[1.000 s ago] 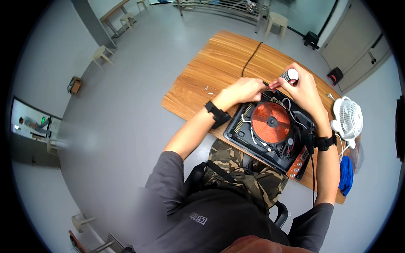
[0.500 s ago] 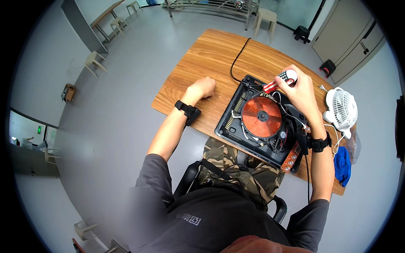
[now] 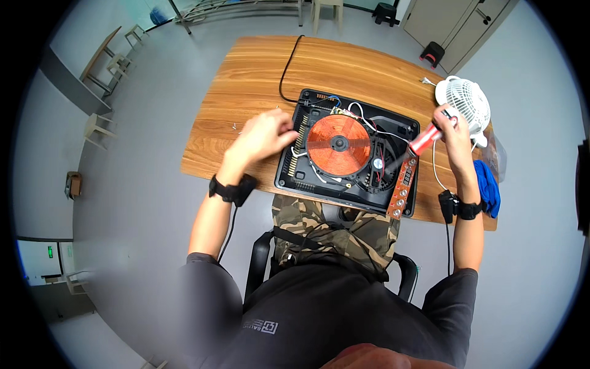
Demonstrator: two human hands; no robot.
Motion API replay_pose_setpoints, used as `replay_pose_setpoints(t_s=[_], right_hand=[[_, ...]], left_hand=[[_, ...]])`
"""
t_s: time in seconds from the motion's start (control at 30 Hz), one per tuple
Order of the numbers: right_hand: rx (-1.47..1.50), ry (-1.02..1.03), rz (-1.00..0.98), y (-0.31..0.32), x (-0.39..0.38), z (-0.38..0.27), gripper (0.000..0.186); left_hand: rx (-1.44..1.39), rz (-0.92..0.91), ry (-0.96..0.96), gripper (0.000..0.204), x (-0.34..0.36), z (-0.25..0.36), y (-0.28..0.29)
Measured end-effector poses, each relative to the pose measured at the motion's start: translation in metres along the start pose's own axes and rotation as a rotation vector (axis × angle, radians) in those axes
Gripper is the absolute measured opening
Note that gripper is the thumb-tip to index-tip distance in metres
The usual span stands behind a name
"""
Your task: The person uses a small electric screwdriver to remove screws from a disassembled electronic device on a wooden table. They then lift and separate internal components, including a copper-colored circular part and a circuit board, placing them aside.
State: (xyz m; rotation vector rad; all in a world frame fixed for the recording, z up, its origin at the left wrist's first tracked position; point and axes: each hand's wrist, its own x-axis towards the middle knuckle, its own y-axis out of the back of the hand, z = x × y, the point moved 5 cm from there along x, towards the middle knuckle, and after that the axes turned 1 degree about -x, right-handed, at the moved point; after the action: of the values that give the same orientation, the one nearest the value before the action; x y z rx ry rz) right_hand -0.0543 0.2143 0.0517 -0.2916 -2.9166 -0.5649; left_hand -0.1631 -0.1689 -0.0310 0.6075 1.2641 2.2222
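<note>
Head view: a round copper coil (image 3: 324, 155) sits inside an open black casing (image 3: 337, 197), which lies flat on a wooden table (image 3: 246, 74). Right of the coil, the right hand (image 3: 453, 132) is closed around a screwdriver (image 3: 425, 141) with a red handle; its blurred shaft slants down toward the coil's side, and I cannot tell whether its tip touches anything. Left of the coil, the left hand (image 3: 263, 136) is half curled beside the casing's edge — whether it holds something, I cannot tell.

An orange circuit board (image 3: 402, 189) runs along the casing wall to the coil's right. Beyond the coil, a black cord (image 3: 283, 77) trails across the table. Well to the coil's right — past the right hand — stand a white fan (image 3: 468, 104) and, nearer the person, a blue cloth (image 3: 489, 187).
</note>
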Motion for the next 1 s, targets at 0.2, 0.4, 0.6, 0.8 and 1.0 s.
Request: replay_pose_setpoints(t_s=[0.2,0.4,0.6,0.8,1.0], right_hand=[[-0.178,-0.100,-0.288,-0.003,-0.050,0.032,0.018],[-0.207,-0.166,-0.435,-0.034,-0.062,0.038,0.024],[-0.366,-0.190,-0.249,-0.014,-0.063,0.054,0.026],[-0.522,-0.328,-0.093,-0.006,-0.075,0.081,0.047],[-0.557,-0.332,-0.148,-0.016,-0.073,0.070,0.053]], left_hand=[[0.067,-0.115,-0.225,0.099,-0.012,0.064,-0.044],[0.188,-0.200,-0.099,0.120,-0.011,0.068,-0.057],[0.203,-0.183,-0.064,0.116,-0.006,0.068,-0.062],[0.126,-0.185,-0.003,0.118,-0.002,0.067,-0.059],[0.095,-0.132,-0.047,0.096,0.000,0.071,-0.052]])
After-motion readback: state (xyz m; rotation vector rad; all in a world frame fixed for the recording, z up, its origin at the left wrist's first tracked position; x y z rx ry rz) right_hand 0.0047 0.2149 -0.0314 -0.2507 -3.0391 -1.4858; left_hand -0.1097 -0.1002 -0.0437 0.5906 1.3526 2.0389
